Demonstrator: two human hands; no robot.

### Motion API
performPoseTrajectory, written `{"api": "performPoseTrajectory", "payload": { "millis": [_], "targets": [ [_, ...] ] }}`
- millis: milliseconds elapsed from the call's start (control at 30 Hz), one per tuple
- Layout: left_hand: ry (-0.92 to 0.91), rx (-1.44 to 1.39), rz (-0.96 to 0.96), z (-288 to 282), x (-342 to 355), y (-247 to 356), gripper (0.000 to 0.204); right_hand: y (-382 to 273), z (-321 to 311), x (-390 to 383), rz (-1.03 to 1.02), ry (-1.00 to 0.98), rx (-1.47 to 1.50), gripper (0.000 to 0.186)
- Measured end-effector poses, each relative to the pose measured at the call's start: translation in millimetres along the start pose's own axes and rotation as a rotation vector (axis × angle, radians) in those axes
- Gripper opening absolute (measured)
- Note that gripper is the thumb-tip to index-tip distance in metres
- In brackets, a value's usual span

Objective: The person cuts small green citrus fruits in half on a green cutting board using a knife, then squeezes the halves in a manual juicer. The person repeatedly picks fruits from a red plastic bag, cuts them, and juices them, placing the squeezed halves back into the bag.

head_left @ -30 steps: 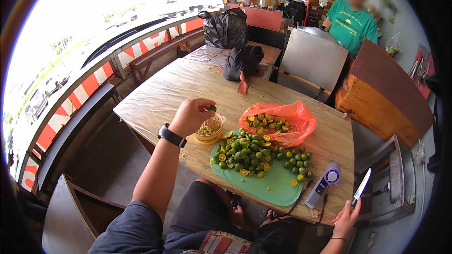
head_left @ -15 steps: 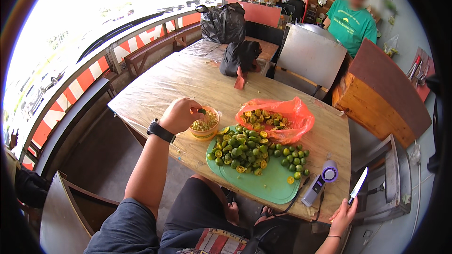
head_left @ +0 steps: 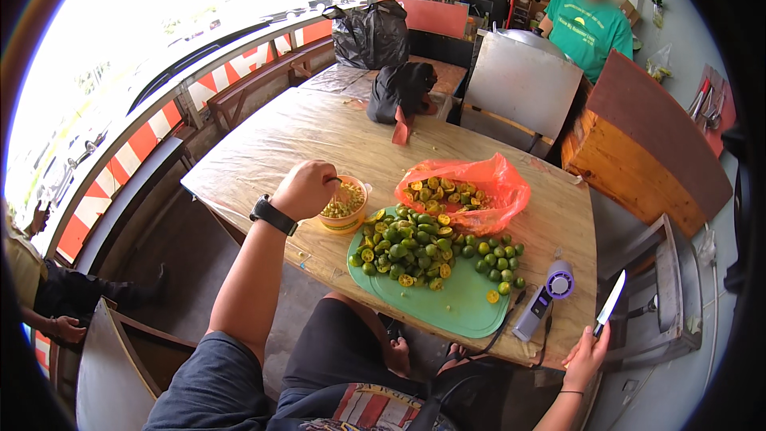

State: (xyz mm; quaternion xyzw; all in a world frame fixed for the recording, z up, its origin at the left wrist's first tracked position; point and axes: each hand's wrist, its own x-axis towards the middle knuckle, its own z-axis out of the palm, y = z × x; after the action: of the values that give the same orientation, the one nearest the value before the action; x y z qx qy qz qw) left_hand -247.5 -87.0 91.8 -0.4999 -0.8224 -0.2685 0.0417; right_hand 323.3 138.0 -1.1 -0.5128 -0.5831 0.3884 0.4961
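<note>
My left hand (head_left: 306, 189), with a black watch on its wrist, is closed around a small piece held over a yellow bowl (head_left: 345, 209) of squeezed lime halves. My right hand (head_left: 586, 357) hangs off the table's right corner and grips a white-bladed knife (head_left: 611, 302), blade pointing up. Between them lies a green cutting board (head_left: 447, 303) heaped with cut and whole small limes (head_left: 415, 243). Behind the board, an orange plastic bag (head_left: 467, 191) lies open with more lime halves in it.
A small purple-and-grey hand fan (head_left: 544, 303) lies by the board at the edge of the wooden table (head_left: 271, 144). Black bags (head_left: 403, 88) sit at the far end. A person in a green shirt (head_left: 586, 24) stands behind a metal chair (head_left: 523, 84). Another person sits at lower left.
My left hand has shifted slightly left and stays over the yellow bowl. The right hand with the knife has barely moved.
</note>
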Motion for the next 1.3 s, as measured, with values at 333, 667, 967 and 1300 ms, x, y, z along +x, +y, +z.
{"api": "performPoseTrajectory", "payload": {
  "millis": [333, 667, 967, 1300],
  "targets": [
    [0.059, -0.071, 0.016, 12.2, 2.8, -13.0, 0.019, -2.7, 1.1, -1.2, 0.008, 0.001, -0.005, 0.054],
    [0.088, -0.128, 0.037, 8.7, -10.8, 42.3, 0.020, -2.5, -0.6, 0.1, 0.011, -0.013, 0.011, 0.056],
    [-0.119, -0.132, 0.270, 43.7, -6.5, 103.1, 0.025, -3.3, 0.7, 0.5, 0.009, -0.007, 0.023, 0.054],
    [-0.229, -0.333, 0.590, 93.6, -12.5, 180.6, 0.020, -11.4, 0.4, -0.5, 0.012, -0.029, 0.065, 0.051]
  ]
}}
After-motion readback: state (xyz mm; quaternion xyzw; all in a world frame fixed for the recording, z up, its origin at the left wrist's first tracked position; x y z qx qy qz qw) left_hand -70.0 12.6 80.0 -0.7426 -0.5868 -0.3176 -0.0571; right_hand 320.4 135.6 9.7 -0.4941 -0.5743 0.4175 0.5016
